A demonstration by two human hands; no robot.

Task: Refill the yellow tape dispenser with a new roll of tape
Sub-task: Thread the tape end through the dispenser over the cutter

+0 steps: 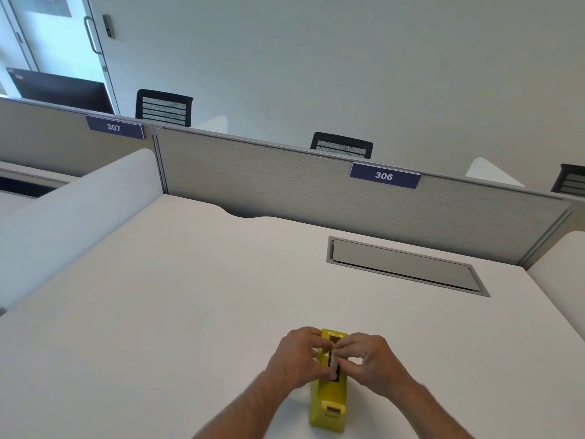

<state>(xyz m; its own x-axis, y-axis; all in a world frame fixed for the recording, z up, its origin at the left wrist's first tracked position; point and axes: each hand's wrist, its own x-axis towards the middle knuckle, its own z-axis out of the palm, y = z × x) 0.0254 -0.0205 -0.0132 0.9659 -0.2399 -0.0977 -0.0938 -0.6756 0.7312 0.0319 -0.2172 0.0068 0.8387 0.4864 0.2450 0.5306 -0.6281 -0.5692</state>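
Both hands are busy over the yellow tape dispenser (329,397), which stands on the white table (190,296) on the near side of the recessed cable hatch (405,266) and well apart from it. The left hand (299,354) curls its grip against the dispenser's left flank, fingertips at the open slot on top; the right hand (368,359) pinches something pale and narrow at that slot, seemingly the roll of tape (334,359) or its loose end, though the fingers hide too much to tell which. The likeliest trouble, as I judge it, is a roll seated crooked: if it goes down tilted, the core may miss its cradle and jam between the walls. A second risk is the free end folding back and sticking to itself or to a fingertip, since both grips crowd the same small opening. The dispenser could also skid or tip toward the hatch if the right hand pushes down before the left has it steadied.
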